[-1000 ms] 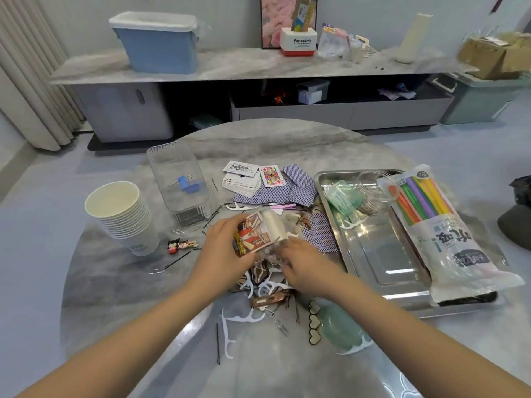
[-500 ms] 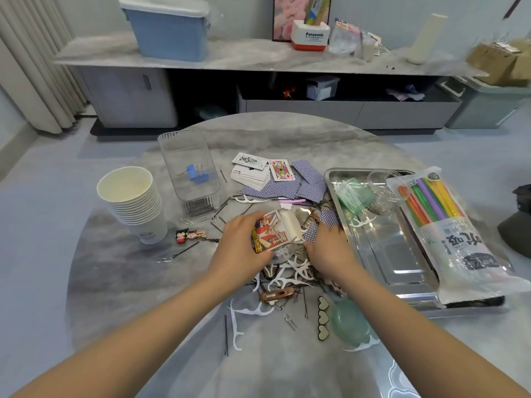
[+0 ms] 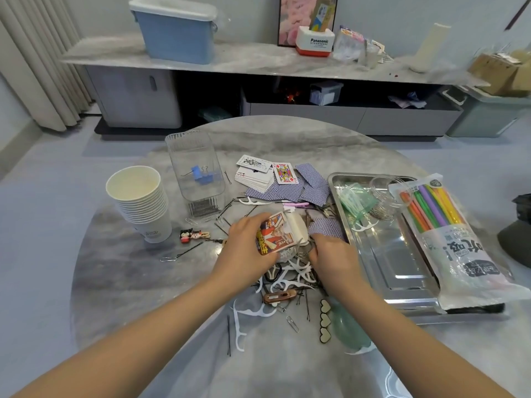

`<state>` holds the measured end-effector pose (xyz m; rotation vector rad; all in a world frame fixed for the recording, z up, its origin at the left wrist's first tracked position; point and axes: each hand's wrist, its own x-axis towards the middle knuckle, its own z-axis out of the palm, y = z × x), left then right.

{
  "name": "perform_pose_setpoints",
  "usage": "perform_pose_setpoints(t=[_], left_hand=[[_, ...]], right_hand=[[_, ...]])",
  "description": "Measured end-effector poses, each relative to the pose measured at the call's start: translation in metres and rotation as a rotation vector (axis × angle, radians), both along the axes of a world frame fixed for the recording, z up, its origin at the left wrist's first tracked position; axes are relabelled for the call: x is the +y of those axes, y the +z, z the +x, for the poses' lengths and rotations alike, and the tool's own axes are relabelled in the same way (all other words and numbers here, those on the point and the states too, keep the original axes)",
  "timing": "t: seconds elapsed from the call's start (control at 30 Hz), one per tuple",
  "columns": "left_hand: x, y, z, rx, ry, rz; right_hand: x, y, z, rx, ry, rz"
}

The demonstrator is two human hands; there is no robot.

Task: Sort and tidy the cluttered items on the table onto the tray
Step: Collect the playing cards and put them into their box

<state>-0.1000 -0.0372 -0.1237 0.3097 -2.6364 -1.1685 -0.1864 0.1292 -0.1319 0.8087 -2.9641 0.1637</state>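
My left hand (image 3: 247, 248) grips a red-printed playing-card box (image 3: 274, 234) with its white flap open, held over the pile of clutter in the middle of the round table. My right hand (image 3: 330, 254) reaches into that pile and pinches blue-backed cards (image 3: 326, 226) beside the box. More playing cards (image 3: 258, 175) lie spread behind. The steel tray (image 3: 385, 254) stands to the right and holds a green packet (image 3: 356, 201), a clear cup and a bag of coloured straws (image 3: 439, 225) along its right side.
A stack of paper cups (image 3: 140, 202) and a clear bin (image 3: 195, 170) with a blue clip and hairpins stand at the left. White floss picks (image 3: 290, 277), hairpins, paper clips, a brown clip (image 3: 280, 297), a heart clip (image 3: 325, 320) and a green object (image 3: 347, 326) litter the near table.
My right hand has moved up from the floss picks to the blue-backed cards beside the box. My left hand keeps hold of the card box.
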Motion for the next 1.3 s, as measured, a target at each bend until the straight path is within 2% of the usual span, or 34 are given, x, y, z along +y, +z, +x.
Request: perform_pose_setpoints(t=[0.13,0.3,0.43,0.57,0.7,0.87,1.03,1.1,1.17,1.23,1.3], left_hand=[[0.000,0.001,0.000,0.009,0.005,0.011],[-0.002,0.001,0.000,0.022,0.027,0.013],[-0.006,0.002,0.000,0.027,0.050,0.038],[-0.007,0.003,0.000,0.028,0.054,0.049],[-0.005,0.003,0.001,0.018,0.044,0.045],[-0.004,0.002,0.001,0.013,0.039,0.052],[-0.003,0.003,0.003,0.006,0.030,0.059],[-0.003,0.003,0.004,0.007,0.009,0.065],[-0.004,0.003,0.005,0.012,-0.013,0.074],[-0.004,0.004,0.006,0.020,-0.038,0.083],[-0.005,0.006,0.007,0.027,-0.063,0.095]], right_hand=[[0.012,-0.001,0.025,0.181,0.203,-0.209],[0.020,0.003,0.033,0.145,0.280,-0.278],[0.022,0.010,0.020,-0.049,0.031,-0.350],[0.015,0.008,-0.006,-0.147,-0.119,-0.183],[0.008,0.003,-0.019,-0.181,-0.173,-0.080],[0.005,0.004,-0.023,-0.178,-0.231,-0.121],[0.006,0.013,-0.018,-0.248,-0.251,-0.057],[0.010,0.020,-0.013,-0.232,-0.259,-0.154],[0.017,0.029,-0.007,-0.197,-0.231,-0.341],[0.024,0.045,0.000,-0.306,-0.173,-0.580],[0.027,0.061,0.005,-0.475,-0.085,-0.705]])
